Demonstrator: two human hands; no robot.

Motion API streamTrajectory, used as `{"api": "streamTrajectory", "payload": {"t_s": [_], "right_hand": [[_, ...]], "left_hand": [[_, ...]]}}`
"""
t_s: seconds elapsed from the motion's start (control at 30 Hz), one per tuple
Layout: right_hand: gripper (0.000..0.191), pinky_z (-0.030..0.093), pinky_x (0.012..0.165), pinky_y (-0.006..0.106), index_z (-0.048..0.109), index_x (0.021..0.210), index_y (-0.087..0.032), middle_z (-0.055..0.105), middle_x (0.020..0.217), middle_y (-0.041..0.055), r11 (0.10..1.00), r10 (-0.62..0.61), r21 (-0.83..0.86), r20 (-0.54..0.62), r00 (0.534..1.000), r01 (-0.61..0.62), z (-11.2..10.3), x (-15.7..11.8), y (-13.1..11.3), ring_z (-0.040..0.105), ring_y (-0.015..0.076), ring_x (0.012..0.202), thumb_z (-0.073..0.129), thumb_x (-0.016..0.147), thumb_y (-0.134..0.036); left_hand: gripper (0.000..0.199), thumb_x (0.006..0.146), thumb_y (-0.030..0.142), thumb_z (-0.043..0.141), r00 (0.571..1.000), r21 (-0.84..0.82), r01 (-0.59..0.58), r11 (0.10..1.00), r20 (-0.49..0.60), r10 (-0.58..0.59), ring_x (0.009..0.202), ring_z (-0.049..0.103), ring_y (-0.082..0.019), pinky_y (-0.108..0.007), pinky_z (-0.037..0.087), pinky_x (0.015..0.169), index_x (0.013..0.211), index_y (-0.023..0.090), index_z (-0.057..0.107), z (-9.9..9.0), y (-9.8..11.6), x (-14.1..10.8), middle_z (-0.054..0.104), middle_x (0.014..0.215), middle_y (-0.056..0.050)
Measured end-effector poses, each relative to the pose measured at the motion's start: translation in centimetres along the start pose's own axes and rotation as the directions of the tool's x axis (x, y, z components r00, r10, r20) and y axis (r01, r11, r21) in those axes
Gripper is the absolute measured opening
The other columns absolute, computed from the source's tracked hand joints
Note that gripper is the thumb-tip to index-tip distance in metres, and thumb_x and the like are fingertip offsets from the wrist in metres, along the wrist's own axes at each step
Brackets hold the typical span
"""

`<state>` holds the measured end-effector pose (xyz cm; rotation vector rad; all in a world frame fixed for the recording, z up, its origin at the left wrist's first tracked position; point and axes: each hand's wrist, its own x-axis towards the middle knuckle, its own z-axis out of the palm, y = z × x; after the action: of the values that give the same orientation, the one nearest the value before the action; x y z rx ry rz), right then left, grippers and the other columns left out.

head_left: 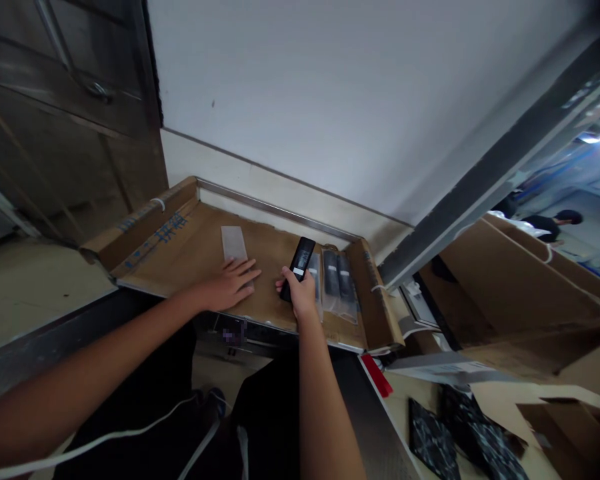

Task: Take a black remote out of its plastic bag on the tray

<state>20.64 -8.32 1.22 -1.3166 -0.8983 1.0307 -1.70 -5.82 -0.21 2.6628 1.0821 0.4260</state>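
My right hand [300, 288] is wrapped round a slim black remote-shaped device [304, 252] that has a small white label and a greyish patch on its face. It is held tilted, above the cardboard-lined surface. My left hand [230, 285] lies flat with its fingers spread, over the lower part of a pale translucent plastic sleeve [234, 241]. Right of my right hand, black devices in clear bags [333, 273] lie side by side. Another bagged one [315, 270] is partly hidden behind the hand.
A shallow cardboard tray [195, 233] with raised side flaps forms the work surface, against a pale wall panel [290, 100]. A large cardboard box [520, 287] stands at right, with dark patterned bags [433, 433] below. Another person [550, 223] is in the far background.
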Motion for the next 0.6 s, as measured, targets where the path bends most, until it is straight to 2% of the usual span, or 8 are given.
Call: {"api": "streamTrajectory", "payload": {"t_s": [0.1, 0.17, 0.23, 0.3, 0.4, 0.47, 0.6], "right_hand": [[0.037, 0.052, 0.043, 0.024, 0.051, 0.086, -0.02, 0.066, 0.058, -0.0016, 1.0, 0.003, 0.008, -0.002, 1.0, -0.002, 0.1, 0.0, 0.0, 0.064, 0.0161, 0.047, 0.077, 0.07, -0.041], [0.037, 0.053, 0.043, 0.025, 0.051, 0.085, -0.02, 0.065, 0.057, -0.0021, 1.0, 0.006, 0.012, -0.002, 1.0, -0.006, 0.1, 0.0, -0.1, 0.064, 0.0165, 0.047, 0.077, 0.069, -0.042], [0.037, 0.053, 0.043, 0.025, 0.051, 0.085, -0.02, 0.064, 0.056, -0.0021, 1.0, 0.006, 0.013, 0.0, 1.0, -0.006, 0.1, 0.1, -0.1, 0.064, 0.0165, 0.047, 0.077, 0.069, -0.042], [0.037, 0.052, 0.043, 0.024, 0.052, 0.084, -0.02, 0.065, 0.056, -0.0015, 1.0, 0.003, 0.006, 0.007, 1.0, -0.003, 0.1, 0.1, -0.2, 0.063, 0.016, 0.046, 0.077, 0.069, -0.042], [0.037, 0.05, 0.041, 0.023, 0.052, 0.085, -0.019, 0.065, 0.056, -0.001, 1.0, 0.001, -0.001, 0.013, 1.0, -0.001, 0.0, 0.0, -0.2, 0.061, 0.0153, 0.044, 0.076, 0.07, -0.043], [0.037, 0.05, 0.041, 0.023, 0.052, 0.086, -0.019, 0.065, 0.055, -0.0011, 1.0, -0.002, 0.001, 0.01, 1.0, 0.002, -0.1, 0.0, -0.2, 0.061, 0.0151, 0.044, 0.076, 0.071, -0.043], [0.039, 0.051, 0.042, 0.023, 0.052, 0.087, -0.019, 0.065, 0.056, -0.0012, 1.0, -0.005, -0.004, 0.006, 1.0, 0.005, -0.1, 0.0, -0.1, 0.063, 0.0156, 0.046, 0.076, 0.07, -0.044]], "left_hand": [[0.059, 0.095, 0.056, 0.039, 0.999, -0.024, 0.042, 0.999, 0.036, -0.041, 0.149, 0.023, -0.029, -0.049, 0.018, 0.12, 0.146, 0.028, 0.045, -2.9, -4.8, -1.0, 0.029, 0.16, -0.008], [0.058, 0.091, 0.058, 0.045, 0.997, -0.039, 0.081, 0.996, 0.01, -0.081, 0.147, 0.027, -0.029, -0.049, 0.021, 0.12, 0.138, 0.026, 0.054, -5.2, -7.5, -1.8, 0.037, 0.157, -0.009], [0.054, 0.089, 0.058, 0.045, 0.988, -0.027, 0.144, 0.989, -0.055, -0.145, 0.145, 0.031, -0.029, -0.048, 0.025, 0.119, 0.128, 0.024, 0.061, -7.2, -9.0, -2.3, 0.042, 0.153, -0.009], [0.05, 0.09, 0.057, 0.041, 0.976, -0.009, 0.178, 0.984, -0.128, -0.178, 0.143, 0.035, -0.028, -0.046, 0.027, 0.119, 0.122, 0.024, 0.063, -8.2, -8.9, -2.4, 0.046, 0.15, -0.008], [0.051, 0.095, 0.053, 0.034, 0.97, 0.014, 0.177, 0.984, -0.174, -0.172, 0.141, 0.038, -0.026, -0.043, 0.027, 0.119, 0.124, 0.021, 0.061, -7.6, -7.3, -1.7, 0.046, 0.149, -0.009], [0.056, 0.094, 0.055, 0.034, 0.975, 0.038, 0.185, 0.982, -0.135, -0.179, 0.142, 0.036, -0.028, -0.043, 0.027, 0.119, 0.13, 0.018, 0.058, -6.3, -6.5, -1.1, 0.043, 0.151, -0.012], [0.065, 0.093, 0.055, 0.037, 0.953, 0.096, 0.3, 0.949, -0.081, -0.293, 0.143, 0.032, -0.034, -0.048, 0.027, 0.117, 0.14, 0.011, 0.048, -4.3, -7.9, -0.9, 0.037, 0.154, -0.018]]}}
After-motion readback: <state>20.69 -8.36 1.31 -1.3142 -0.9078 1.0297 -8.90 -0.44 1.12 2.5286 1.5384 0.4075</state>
